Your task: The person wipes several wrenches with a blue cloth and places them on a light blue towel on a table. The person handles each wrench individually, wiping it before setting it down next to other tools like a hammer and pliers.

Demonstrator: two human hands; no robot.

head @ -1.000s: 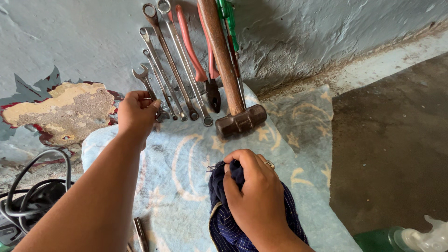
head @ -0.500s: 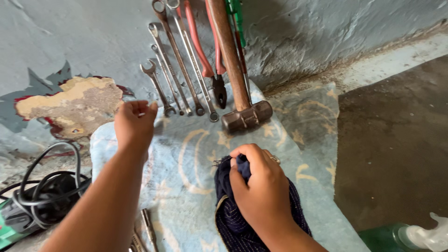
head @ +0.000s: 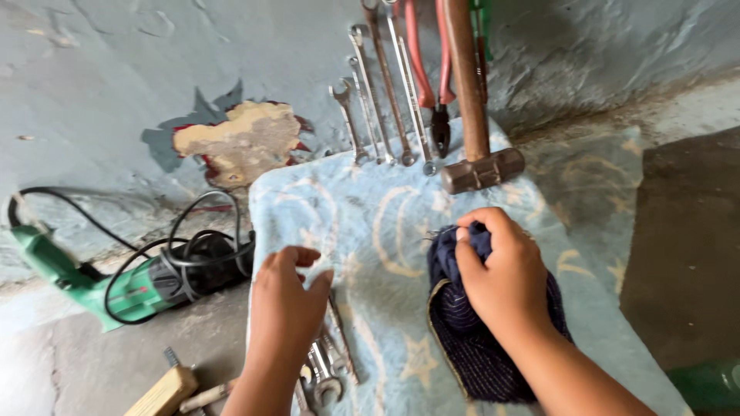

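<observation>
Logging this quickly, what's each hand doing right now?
Left hand: open, holding nothing, above the spanners.
Right hand: closed, gripping the dark blue cloth.

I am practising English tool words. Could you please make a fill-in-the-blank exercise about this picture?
1. The right hand grips a dark blue ____.
2. The left hand hovers over loose ____ on the pale blue towel.
3. The hammer leans against the ____.
4. The power drill on the floor is ____ in colour.

Missing words: cloth; spanners; wall; green

Right hand on dark cloth (bunched)
</observation>
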